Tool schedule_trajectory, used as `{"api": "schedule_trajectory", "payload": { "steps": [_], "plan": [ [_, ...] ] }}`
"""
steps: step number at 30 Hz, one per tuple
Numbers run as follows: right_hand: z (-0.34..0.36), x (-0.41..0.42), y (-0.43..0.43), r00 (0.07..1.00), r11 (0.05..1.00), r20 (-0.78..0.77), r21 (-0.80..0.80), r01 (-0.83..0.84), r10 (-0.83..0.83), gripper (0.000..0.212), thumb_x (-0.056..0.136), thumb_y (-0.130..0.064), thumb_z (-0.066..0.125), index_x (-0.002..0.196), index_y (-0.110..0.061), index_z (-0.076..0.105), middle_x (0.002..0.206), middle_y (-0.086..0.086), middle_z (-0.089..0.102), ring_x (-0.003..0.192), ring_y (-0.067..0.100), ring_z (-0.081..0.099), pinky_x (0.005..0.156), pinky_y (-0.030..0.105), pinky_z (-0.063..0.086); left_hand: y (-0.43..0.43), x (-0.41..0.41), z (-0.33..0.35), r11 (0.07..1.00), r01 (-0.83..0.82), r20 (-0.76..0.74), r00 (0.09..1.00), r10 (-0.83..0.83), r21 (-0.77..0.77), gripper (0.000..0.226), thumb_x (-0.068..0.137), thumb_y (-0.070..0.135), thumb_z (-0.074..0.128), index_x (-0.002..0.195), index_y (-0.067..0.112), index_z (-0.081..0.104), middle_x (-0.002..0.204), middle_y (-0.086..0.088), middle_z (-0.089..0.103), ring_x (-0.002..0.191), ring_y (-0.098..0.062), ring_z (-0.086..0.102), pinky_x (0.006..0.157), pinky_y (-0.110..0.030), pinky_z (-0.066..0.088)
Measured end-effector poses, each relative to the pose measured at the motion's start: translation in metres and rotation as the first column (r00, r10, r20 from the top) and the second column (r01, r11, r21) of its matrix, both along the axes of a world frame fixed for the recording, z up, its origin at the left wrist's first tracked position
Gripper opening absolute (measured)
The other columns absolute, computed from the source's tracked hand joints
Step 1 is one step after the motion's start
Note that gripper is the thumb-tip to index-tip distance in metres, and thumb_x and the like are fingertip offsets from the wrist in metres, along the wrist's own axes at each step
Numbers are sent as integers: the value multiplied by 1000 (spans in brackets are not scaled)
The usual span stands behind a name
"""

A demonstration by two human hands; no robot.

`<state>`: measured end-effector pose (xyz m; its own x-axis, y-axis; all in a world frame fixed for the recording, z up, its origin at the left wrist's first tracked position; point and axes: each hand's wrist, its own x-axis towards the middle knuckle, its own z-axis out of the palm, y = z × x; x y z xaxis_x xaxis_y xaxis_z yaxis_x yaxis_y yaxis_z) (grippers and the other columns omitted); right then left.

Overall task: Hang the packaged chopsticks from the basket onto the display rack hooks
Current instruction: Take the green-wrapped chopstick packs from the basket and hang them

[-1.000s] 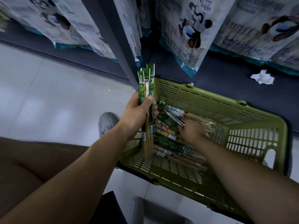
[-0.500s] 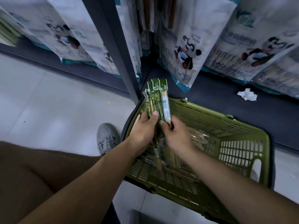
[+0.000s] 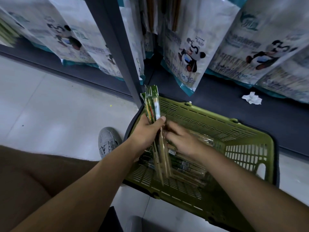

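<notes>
The left hand grips an upright bundle of packaged chopsticks over the green basket. The right hand is blurred beside the bundle, so its grip cannot be told.

Stretching both bare forearms forward and down. Gripping a bundle of packaged chopsticks upright in the left hand, thumb across its front. Holding the right hand palm-down just beside it, fingers blurred, grip unclear.
</notes>
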<state>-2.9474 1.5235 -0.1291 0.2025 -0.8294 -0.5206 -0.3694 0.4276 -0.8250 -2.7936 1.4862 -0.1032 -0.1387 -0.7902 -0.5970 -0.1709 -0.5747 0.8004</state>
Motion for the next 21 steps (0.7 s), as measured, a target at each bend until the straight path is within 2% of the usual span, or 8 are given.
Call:
{"api": "schedule_trajectory", "payload": {
  "steps": [1,3,6,8,11,15,21],
  "plan": [
    [-9,-7,1,998,998,-14,26,59,-58,52,92,-41,57,143,-33,52,124,-2,64,113,17,62,92,32,48,-2,4,1,1000,-10,10,1000,10,-4,37,98,34,69,126,12,58,106,-9,72,94,-24,72,86,-42,58],
    [-33,-23,7,978,996,-198,40,80,-70,46,97,-37,64,141,-28,55,118,-2,67,100,15,66,80,28,50,-5,12,0,1000,-24,28,999,24,-15,31,95,34,72,119,17,60,94,-3,72,84,-21,71,77,-41,58],
    [-76,-42,25,896,995,-442,102,2,44,45,96,-34,68,136,-16,59,126,6,68,111,25,65,89,31,52,-8,20,-3,999,-34,64,997,36,-42,22,94,31,73,111,22,61,89,0,72,82,-20,72,73,-39,58],
    [-95,-46,35,871,985,-475,162,-55,127,56,93,-39,72,142,-16,56,138,9,61,121,28,59,96,31,50,-8,21,-4,998,-24,65,998,28,-55,20,94,30,73,110,23,61,87,0,70,83,-22,71,72,-39,57],
    [-113,-42,41,842,968,-494,221,-120,217,72,86,-50,76,147,-20,51,148,9,49,134,31,48,102,33,44,-7,21,-6,998,-5,52,999,8,-62,29,90,33,73,115,23,61,94,-2,70,99,-34,71,85,-51,60],
    [-123,-33,37,763,961,-586,200,-190,273,67,84,-51,77,140,-21,55,139,11,53,123,32,53,94,35,47,-8,21,-9,998,-18,56,998,21,-63,26,89,36,74,110,26,62,87,1,71,95,-34,73,83,-56,61],
    [-127,-33,36,772,957,-568,219,-192,285,52,89,-45,75,133,-21,59,129,9,58,113,28,57,85,31,45,-8,20,-13,998,-25,49,998,28,-55,21,94,32,74,110,29,61,81,8,71,89,-25,74,77,-46,63]
  ]
}}
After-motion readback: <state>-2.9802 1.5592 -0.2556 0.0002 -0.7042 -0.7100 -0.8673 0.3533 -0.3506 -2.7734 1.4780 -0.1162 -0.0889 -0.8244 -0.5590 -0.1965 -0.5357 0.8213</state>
